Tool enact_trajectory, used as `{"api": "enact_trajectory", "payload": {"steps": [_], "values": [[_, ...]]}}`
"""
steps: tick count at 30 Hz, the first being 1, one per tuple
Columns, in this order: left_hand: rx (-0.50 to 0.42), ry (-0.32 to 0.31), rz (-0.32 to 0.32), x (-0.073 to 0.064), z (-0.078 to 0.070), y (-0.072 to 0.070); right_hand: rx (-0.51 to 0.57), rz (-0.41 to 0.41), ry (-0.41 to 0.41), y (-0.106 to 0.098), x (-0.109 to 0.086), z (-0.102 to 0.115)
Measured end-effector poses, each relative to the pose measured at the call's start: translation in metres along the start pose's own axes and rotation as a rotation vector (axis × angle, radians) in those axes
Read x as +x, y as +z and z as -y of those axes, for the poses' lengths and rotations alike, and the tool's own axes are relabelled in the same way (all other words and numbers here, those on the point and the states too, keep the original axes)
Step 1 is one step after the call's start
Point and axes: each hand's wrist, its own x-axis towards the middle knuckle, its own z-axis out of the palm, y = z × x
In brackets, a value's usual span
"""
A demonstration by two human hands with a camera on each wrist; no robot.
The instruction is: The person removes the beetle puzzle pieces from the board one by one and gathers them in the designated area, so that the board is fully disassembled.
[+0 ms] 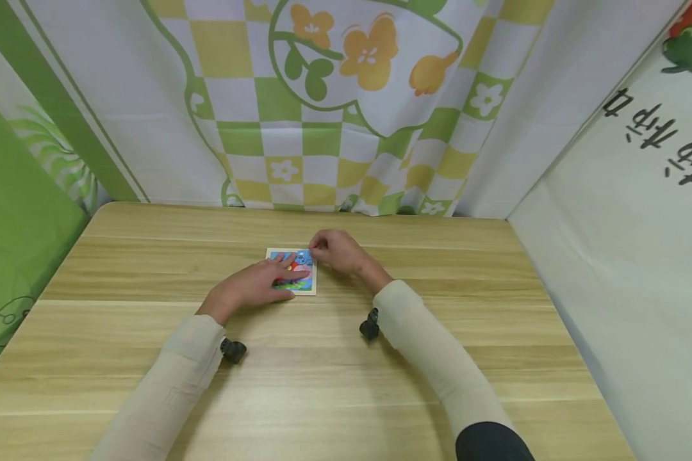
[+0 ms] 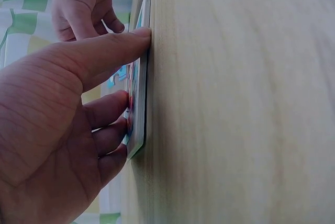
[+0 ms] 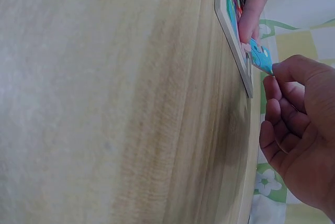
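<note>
A small jigsaw puzzle (image 1: 305, 288) with a pale wooden border and a bright picture lies flat on the table. My left hand (image 1: 256, 282) rests on it from the left, fingers spread across the picture. In the left wrist view the left thumb (image 2: 118, 48) lies at the board's near edge. At the upper right corner my right hand (image 1: 340, 251) pinches a blue puzzle piece (image 3: 261, 57) between thumb and forefinger. That piece is tilted up from the board, its inner end close to the left hand's fingers. Much of the picture is hidden under the left hand.
The wood-grain table (image 1: 323, 384) extends around the puzzle on every side. A checked, flowered curtain (image 1: 323, 141) hangs along its far edge. White sheeting (image 1: 628, 256) stands at the right and green cloth (image 1: 23, 211) at the left. Each sleeve carries a small black camera (image 1: 370, 325).
</note>
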Motion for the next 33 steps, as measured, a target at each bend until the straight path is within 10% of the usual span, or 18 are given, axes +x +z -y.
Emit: {"api": "enact_trajectory", "payload": {"steps": [33], "values": [[-0.010, 0.012, -0.015, 0.0017, 0.0002, 0.0015, 0.119, -0.112, 0.104, 0.0026, -0.0049, 0.0007]]}}
